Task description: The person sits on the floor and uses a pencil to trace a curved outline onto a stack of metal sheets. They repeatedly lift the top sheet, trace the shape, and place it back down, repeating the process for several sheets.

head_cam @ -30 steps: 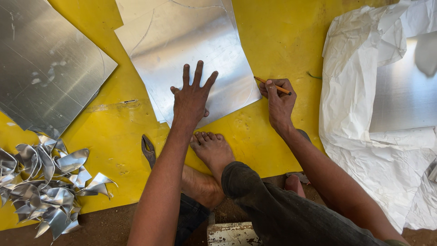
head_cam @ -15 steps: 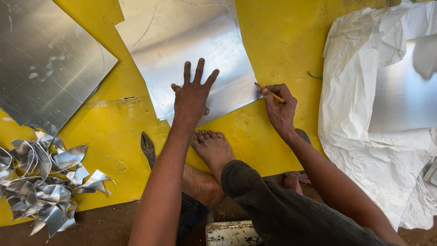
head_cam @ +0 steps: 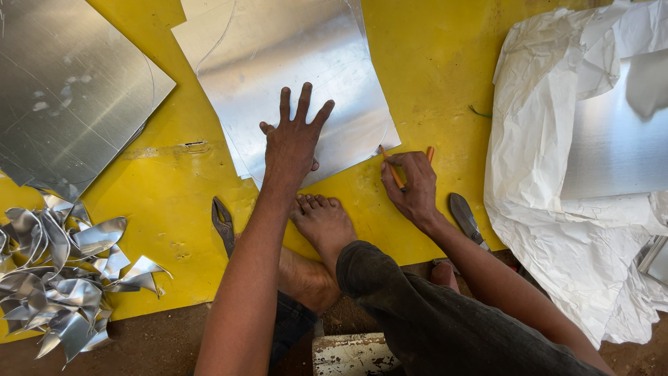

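This is a floor-level sheet-metal workshop: cut aluminium sheets (head_cam: 292, 76) lie on a yellow work mat (head_cam: 431, 63), a heap of curled metal offcuts (head_cam: 59, 271) sits at one side, and tin snips (head_cam: 223, 224) rest beside the worker's bare foot (head_cam: 323, 223) on the dirt floor (head_cam: 160, 341).

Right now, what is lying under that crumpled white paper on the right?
A shiny metal sheet shows where the white paper is folded open. How far it runs beneath the paper, and whether more sheets lie below, is covered. The paper rests partly on the yellow mat.
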Tool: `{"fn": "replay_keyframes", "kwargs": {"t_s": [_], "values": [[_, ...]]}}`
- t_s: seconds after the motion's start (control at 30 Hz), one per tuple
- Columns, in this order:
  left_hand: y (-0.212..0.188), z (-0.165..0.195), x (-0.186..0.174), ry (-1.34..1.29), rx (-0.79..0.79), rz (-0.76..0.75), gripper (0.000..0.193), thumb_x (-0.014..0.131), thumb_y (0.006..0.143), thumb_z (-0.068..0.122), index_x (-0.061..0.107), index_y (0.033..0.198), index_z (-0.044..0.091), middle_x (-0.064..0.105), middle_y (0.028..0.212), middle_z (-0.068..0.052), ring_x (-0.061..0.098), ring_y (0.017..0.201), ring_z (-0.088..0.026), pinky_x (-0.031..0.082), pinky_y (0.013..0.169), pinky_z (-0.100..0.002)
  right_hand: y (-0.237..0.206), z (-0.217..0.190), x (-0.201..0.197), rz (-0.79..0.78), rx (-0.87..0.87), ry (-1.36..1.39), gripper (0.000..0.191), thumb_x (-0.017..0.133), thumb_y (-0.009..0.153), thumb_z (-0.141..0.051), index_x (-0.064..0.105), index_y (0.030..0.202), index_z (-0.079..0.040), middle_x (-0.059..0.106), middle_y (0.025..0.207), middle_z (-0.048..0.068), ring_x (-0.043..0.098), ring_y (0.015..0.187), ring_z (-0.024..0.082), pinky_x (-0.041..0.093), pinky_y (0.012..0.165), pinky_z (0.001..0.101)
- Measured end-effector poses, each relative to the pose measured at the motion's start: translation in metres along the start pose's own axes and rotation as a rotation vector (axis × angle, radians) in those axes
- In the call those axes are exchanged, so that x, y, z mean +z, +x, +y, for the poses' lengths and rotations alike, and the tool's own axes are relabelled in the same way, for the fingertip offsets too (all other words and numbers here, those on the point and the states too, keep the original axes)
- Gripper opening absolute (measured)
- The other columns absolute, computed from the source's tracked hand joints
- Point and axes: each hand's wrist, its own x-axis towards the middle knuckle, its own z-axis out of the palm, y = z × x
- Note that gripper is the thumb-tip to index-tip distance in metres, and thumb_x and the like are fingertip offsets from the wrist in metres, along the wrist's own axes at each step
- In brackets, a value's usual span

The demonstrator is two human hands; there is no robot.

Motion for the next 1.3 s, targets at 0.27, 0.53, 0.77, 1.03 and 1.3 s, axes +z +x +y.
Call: {"fn": "replay_keyframes", "kwargs": {"t_s": [0.27,0.53,0.77,1.03,1.3], "values": [[0.0,0.0,0.001,0.0,-0.006,-0.012,0.126,0.099,0.049,0.017,0.036,0.156,0.039,0.012,0.17,-0.004,0.011,0.154,-0.037,0.045,0.1,-0.077,-0.012,-0.016,0.011,-0.093,-0.088,-0.054,0.015,0.078,0.089,-0.005,0.068,0.099,0.0,0.072,0.095,0.012,0.065,0.092,0.03,0.054,0.08,0.0418],[-0.001,-0.001,-0.001,-0.012,0.023,-0.014,0.125,0.099,0.05,0.016,0.036,0.156,0.037,0.01,0.169,-0.005,0.012,0.154,-0.039,0.045,0.098,-0.077,-0.012,-0.024,0.015,-0.139,-0.078,-0.01,0.014,0.078,0.089,-0.005,0.069,0.099,-0.001,0.073,0.097,0.012,0.066,0.092,0.029,0.054,0.082,0.0419],[0.005,-0.051,0.015,0.016,0.178,0.105,0.081,0.062,0.083,-0.015,0.056,0.146,0.036,0.028,0.168,0.004,0.033,0.151,-0.031,0.061,0.086,-0.05,-0.016,-0.064,0.031,-0.236,-0.16,0.207,0.018,0.077,0.088,-0.003,0.07,0.104,-0.003,0.073,0.102,0.013,0.068,0.096,0.032,0.056,0.083,0.0427],[0.016,-0.09,0.027,0.056,0.33,0.201,0.083,0.059,0.077,-0.019,0.062,0.139,0.036,0.032,0.164,0.009,0.04,0.146,-0.019,0.063,0.074,-0.035,0.002,-0.125,0.092,-0.63,-0.452,0.039,0.047,0.067,0.087,-0.016,0.06,0.133,-0.008,0.062,0.128,0.013,0.062,0.12,0.032,0.053,0.096,0.0433],[0.02,-0.09,0.043,0.11,0.298,0.268,0.085,0.065,0.082,-0.018,0.058,0.142,0.042,0.026,0.168,0.013,0.039,0.148,-0.017,0.064,0.075,-0.032,0.022,-0.15,0.115,-0.65,-0.53,-0.052,0.042,0.052,0.101,-0.022,0.053,0.13,0.007,0.056,0.127,0.024,0.05,0.123,0.04,0.038,0.109,0.0542]]}}
